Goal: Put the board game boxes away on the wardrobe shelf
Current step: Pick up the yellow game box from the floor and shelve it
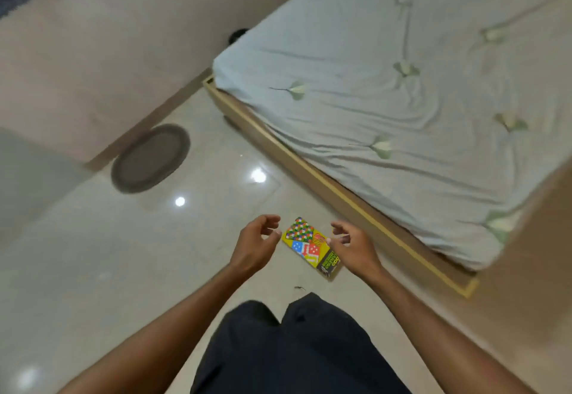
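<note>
One board game box in view, flat on the tiled floor, face up, lying diagonal. Yellow lid with a multicoloured checker panel, blue and red dice squares, and a black end strip with text too blurred to read. It sits just beside the long wooden side of the bed frame, nearer the frame's closer corner than the far one.

Left hand: empty, fingers loosely curled, thumb and fingers apart. It hovers at the box's left edge; cannot tell if the fingertips touch it.

Right hand: empty, fingers half curled and spread. It overlaps the box's right edge and hides part of it; contact not clear either. Neither hand has hold of the box.

Both forearms reach forward over dark shorts at the bottom edge of the view.

Bed carries a pale sheet with a leaf print, wrinkled. An oval brown mat lies on the floor well apart from the box, against the base of the wall. Ceiling light reflections show on the tiles between mat and box.
</note>
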The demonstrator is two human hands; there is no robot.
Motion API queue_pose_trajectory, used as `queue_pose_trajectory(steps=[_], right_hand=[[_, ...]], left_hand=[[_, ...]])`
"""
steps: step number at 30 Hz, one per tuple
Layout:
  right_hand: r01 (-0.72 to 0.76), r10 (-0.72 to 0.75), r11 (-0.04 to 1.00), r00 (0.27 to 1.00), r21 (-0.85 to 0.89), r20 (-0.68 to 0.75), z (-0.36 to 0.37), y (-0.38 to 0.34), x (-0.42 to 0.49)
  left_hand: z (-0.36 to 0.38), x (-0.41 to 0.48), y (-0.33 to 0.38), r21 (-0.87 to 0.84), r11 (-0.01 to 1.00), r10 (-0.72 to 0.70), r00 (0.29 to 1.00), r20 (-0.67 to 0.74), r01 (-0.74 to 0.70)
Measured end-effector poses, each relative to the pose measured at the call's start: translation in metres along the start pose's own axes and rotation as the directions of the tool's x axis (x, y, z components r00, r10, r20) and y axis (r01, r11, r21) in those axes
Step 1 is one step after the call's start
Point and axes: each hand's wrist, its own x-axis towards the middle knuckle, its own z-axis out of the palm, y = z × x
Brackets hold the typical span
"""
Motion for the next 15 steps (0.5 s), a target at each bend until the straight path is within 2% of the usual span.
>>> queue_pose_trajectory(steps=[4, 8, 12, 13, 15], right_hand=[[-0.156, 0.180, 0.978, 0.965, 0.137, -0.190, 0.010, 0.004, 0.010], [-0.293, 0.383, 0.912, 0.860, 0.286, -0.337, 0.032, 0.031, 0.023], [-0.418, 0.624, 0.767, 0.664, 0.487, -0.412, 0.089, 0.087, 0.055], [-0.426, 0.687, 0.710, 0.592, 0.561, -0.421, 0.113, 0.109, 0.068], [-0.417, 0.756, 0.632, 0.516, 0.653, -0.403, 0.140, 0.126, 0.086]], left_hand=[[-0.001, 0.072, 0.018, 0.142, 0.984, 0.070, 0.961, 0.269, -0.112], [0.021, 0.147, 0.028, 0.293, 0.921, 0.055, 0.832, 0.552, -0.255], [0.078, 0.236, 0.006, 0.435, 0.762, -0.028, 0.647, 0.762, -0.479], [0.107, 0.262, -0.012, 0.449, 0.701, -0.054, 0.587, 0.808, -0.554], [0.138, 0.293, -0.026, 0.449, 0.599, -0.077, 0.511, 0.856, -0.663]])
